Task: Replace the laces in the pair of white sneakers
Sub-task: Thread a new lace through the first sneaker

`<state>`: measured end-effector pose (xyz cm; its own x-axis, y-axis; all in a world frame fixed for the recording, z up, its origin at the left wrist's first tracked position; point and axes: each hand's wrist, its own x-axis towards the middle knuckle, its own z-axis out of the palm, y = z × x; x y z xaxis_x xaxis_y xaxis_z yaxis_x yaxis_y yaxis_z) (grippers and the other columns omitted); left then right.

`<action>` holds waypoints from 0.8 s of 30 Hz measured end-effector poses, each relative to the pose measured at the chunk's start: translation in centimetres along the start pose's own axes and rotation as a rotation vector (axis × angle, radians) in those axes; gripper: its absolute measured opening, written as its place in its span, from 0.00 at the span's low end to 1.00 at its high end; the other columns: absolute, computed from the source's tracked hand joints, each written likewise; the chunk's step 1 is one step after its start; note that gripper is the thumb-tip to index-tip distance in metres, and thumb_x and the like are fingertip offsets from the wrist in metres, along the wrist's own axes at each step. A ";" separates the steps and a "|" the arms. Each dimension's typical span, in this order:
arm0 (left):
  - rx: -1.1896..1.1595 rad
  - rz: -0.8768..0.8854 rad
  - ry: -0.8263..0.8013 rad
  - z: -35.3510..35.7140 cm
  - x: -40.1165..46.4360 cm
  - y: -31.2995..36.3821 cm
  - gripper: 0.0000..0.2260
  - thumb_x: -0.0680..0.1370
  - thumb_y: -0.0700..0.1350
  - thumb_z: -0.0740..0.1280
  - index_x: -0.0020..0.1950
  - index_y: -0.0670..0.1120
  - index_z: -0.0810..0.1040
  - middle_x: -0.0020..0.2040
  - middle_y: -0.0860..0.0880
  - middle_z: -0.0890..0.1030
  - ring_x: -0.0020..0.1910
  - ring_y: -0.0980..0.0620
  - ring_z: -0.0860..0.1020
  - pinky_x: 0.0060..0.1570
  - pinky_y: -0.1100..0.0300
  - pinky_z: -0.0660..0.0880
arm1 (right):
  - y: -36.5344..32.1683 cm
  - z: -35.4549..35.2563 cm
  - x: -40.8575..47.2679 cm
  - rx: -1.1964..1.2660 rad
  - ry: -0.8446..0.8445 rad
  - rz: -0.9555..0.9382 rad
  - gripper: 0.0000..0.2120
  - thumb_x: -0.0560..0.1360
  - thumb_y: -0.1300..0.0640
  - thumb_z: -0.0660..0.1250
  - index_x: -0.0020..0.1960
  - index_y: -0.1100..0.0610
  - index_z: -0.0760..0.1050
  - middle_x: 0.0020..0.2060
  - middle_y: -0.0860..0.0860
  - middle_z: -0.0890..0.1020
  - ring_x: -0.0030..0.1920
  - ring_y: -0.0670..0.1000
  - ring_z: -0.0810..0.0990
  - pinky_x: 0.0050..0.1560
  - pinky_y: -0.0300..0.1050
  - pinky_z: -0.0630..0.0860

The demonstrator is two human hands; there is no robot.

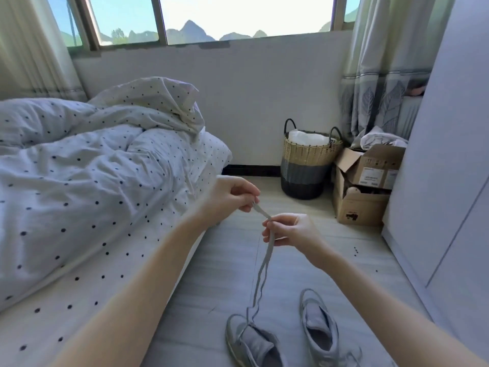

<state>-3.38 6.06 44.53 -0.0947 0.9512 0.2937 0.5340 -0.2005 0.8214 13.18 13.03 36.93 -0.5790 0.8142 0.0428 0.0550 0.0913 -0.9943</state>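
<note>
Two white sneakers stand on the floor at the bottom of the view, the left sneaker [248, 343] and the right sneaker [321, 329], both with tongues open. A pale lace [264, 263] rises in two strands from the left sneaker's toe end up to my hands. My left hand [230, 197] pinches the lace's upper end between thumb and fingers. My right hand [288, 230] grips the lace just below, a short stretch taut between the two hands. The right sneaker shows no lace in its upper eyelets.
A bed with a dotted duvet [87, 176] runs along the left. A woven basket [308, 160] and open cardboard boxes [367, 184] stand by the far wall. A white wardrobe [449, 181] lines the right. Pale floor [217, 274] lies around the sneakers.
</note>
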 end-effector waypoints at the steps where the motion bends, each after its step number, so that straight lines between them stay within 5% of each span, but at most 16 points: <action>1: -0.031 -0.066 -0.045 0.4 -0.8 -1.3 0.05 0.75 0.32 0.66 0.46 0.39 0.81 0.40 0.44 0.83 0.37 0.54 0.81 0.41 0.63 0.80 | 1.1 -0.2 -0.3 -0.038 -0.035 0.050 0.06 0.76 0.64 0.64 0.46 0.62 0.80 0.36 0.55 0.83 0.37 0.51 0.83 0.40 0.41 0.79; 7: -0.032 -0.417 -0.233 3.7 -4.3 -11.1 0.08 0.77 0.42 0.66 0.56 0.46 0.78 0.51 0.45 0.82 0.45 0.51 0.80 0.48 0.57 0.79 | 9.4 -0.8 -0.9 -0.689 -0.342 0.284 0.05 0.76 0.57 0.66 0.42 0.54 0.79 0.33 0.47 0.82 0.31 0.42 0.77 0.34 0.33 0.72; 11: 0.015 -0.570 -0.292 6.2 -5.7 -17.0 0.11 0.78 0.47 0.64 0.59 0.48 0.76 0.51 0.49 0.81 0.48 0.53 0.80 0.50 0.57 0.78 | 14.9 -1.5 -0.8 -0.866 -0.472 0.376 0.09 0.75 0.54 0.67 0.52 0.54 0.82 0.47 0.48 0.84 0.47 0.45 0.80 0.53 0.42 0.76; 18: 0.035 -0.804 -0.342 13.4 -8.1 -29.2 0.09 0.80 0.44 0.60 0.59 0.47 0.75 0.51 0.49 0.78 0.48 0.54 0.75 0.40 0.70 0.70 | 25.3 -0.7 2.4 -0.916 -0.555 0.450 0.17 0.79 0.51 0.59 0.66 0.56 0.72 0.63 0.52 0.77 0.62 0.51 0.75 0.64 0.46 0.70; 21: 0.071 -0.906 -0.306 17.8 -9.7 -35.1 0.10 0.80 0.46 0.60 0.56 0.44 0.77 0.52 0.47 0.79 0.53 0.50 0.76 0.52 0.60 0.72 | 30.9 0.4 4.4 -0.902 -0.528 0.468 0.19 0.80 0.51 0.58 0.69 0.56 0.68 0.63 0.54 0.76 0.63 0.53 0.74 0.64 0.46 0.69; 24: 0.075 -0.968 -0.285 21.7 -11.3 -38.9 0.11 0.78 0.49 0.64 0.53 0.43 0.76 0.48 0.46 0.78 0.50 0.47 0.76 0.54 0.53 0.72 | 35.5 1.7 5.8 -0.866 -0.509 0.471 0.22 0.80 0.51 0.58 0.72 0.57 0.63 0.68 0.55 0.71 0.67 0.54 0.70 0.65 0.44 0.64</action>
<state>-4.84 8.22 -1.40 -0.3158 0.7199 -0.6181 0.3865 0.6926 0.6091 10.41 19.99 1.70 -0.6062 0.5603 -0.5645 0.7925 0.3661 -0.4877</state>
